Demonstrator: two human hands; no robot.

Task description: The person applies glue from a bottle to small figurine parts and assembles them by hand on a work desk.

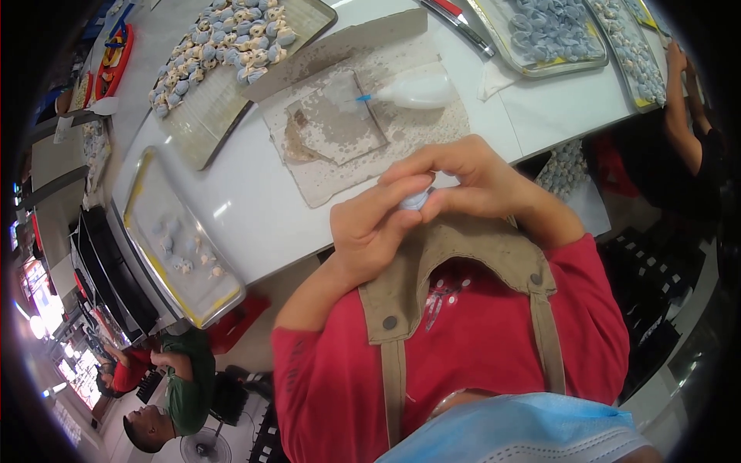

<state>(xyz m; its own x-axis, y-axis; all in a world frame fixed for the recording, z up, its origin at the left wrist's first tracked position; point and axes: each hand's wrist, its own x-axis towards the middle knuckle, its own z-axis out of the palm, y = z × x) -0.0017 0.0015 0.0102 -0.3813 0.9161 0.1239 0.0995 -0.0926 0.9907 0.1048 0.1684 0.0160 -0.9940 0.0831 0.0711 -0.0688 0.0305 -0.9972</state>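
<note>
Close to my chest, by the table's front edge, my left hand (372, 222) and my right hand (477, 184) meet around a small, rounded light-blue piece (414, 201). Fingers and thumbs of both hands press on it, hiding most of its shape. Just beyond them lies a stained cardboard sheet (324, 184) with a glue-spotted flat board (340, 116) on it. A white squeeze bottle with a blue tip (421, 91) rests on its side there, pointing left.
Far left, a tray (204, 135) carries many small blue-and-cream figures (224, 38). A yellow-edged tray (181, 289) at left holds several pieces. Another tray (532, 69) of blue-grey parts stands far right, near a pen-like tool (467, 35). Other people sit at both sides.
</note>
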